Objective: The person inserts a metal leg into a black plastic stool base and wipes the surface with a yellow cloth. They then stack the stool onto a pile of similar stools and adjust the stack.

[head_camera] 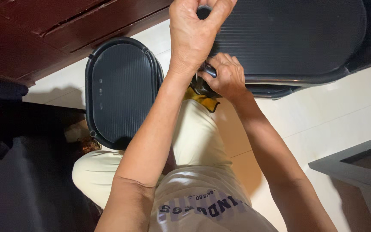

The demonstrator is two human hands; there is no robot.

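A large dark ribbed oval panel [297,38] is being held above a pale tiled floor [331,116], open floor lying to its right. Its near rim is being gripped by the right hand [225,77], closed around a small dark fitting [208,71]; the left hand [192,30] is pinched shut on its upper edge. A smaller matching panel [119,90] is lying just left.
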